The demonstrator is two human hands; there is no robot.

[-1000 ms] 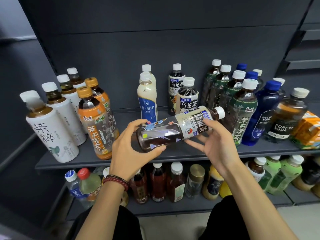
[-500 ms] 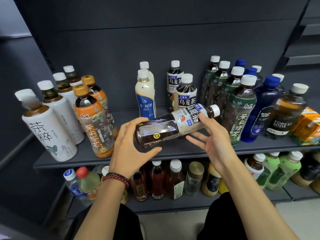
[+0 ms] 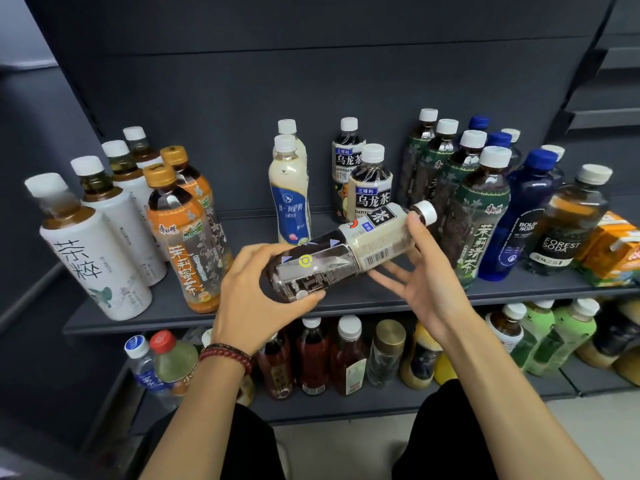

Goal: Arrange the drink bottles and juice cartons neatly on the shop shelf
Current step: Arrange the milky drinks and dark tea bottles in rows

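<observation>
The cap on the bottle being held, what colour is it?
The cap is white, clearest in the head view.

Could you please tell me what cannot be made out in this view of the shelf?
Base of the held bottle: head view, covered by the left hand.
Juice cartons: head view, cut off by the right edge.
Lower-shelf bottles: partly hidden by the upper shelf and forearms.
Rear green-label tea bottles: labels hidden by those in front.
</observation>
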